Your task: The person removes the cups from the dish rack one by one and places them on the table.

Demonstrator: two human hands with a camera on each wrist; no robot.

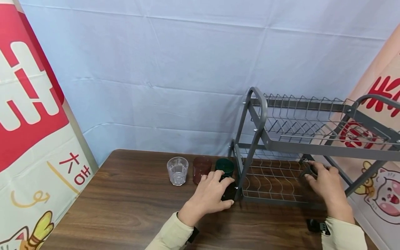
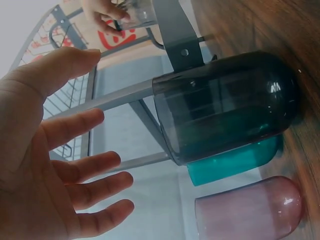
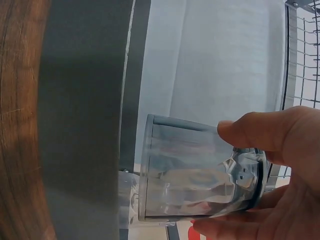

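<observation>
Grey glass (image 3: 187, 172), mouth down, axis near-vertical

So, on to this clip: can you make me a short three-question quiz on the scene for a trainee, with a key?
1. Which cup on the table stands farthest from the rack?
2. True or false: the left hand holds nothing.
3. How is the held cup in the right hand turned? A) mouth up; B) mouth down; C) lying on its side.

Key:
1. The clear cup.
2. True; in the left wrist view its fingers are apart from the dark cup.
3. B.
</observation>
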